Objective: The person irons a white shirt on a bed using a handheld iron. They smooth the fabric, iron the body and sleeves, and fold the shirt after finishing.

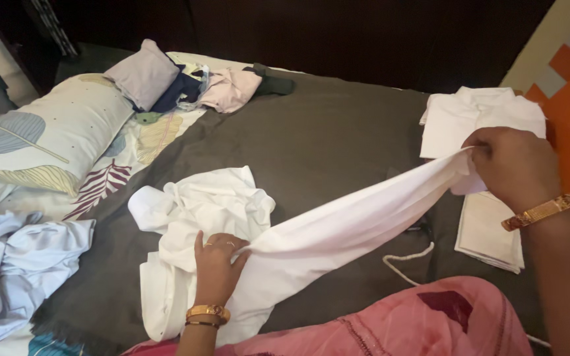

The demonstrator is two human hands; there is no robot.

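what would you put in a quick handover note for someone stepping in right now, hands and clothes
Left hand: pressed flat on the crumpled white garment on the dark bedspread, pinning it.
Right hand: closed on the far end of the same garment, pulling a long stretch of it taut to the right.
Done: a folded white shirt and a flat folded cream piece lie at the right side of the bed.
Left: the white garment in hand is not folded yet. A small heap of clothes sits near the head of the bed, and pale blue cloth lies bunched at the left edge.
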